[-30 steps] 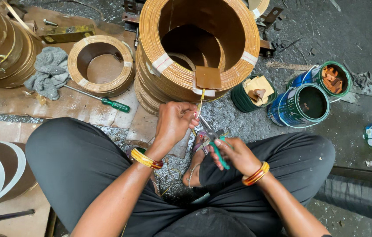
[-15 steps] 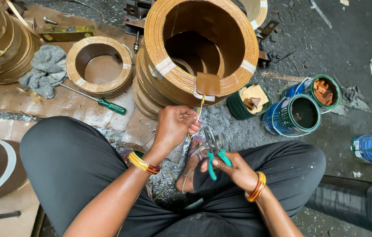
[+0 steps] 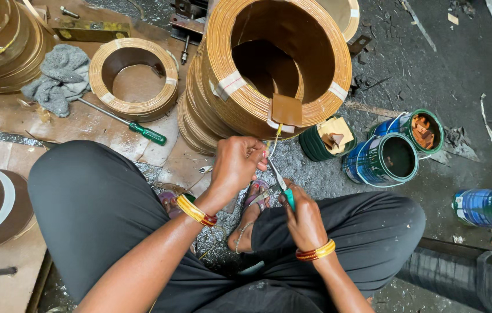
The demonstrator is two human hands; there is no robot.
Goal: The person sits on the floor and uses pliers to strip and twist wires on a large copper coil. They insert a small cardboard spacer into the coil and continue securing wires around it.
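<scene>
One thin yellow wire (image 3: 276, 136) hangs taut from the brown coil (image 3: 280, 64).

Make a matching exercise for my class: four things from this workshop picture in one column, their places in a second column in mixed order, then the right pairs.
Things:
1. green-handled screwdriver
2. grey rag
3. green-handled pliers
4. thin wire

Places:
A. pinched in the left hand, running up to the big coil
B. gripped in the right hand
C. on the floor beside the small coil ring, near the left knee
D. bunched to the left of the small coil ring

Pairs: 1-C, 2-D, 3-B, 4-A
</scene>
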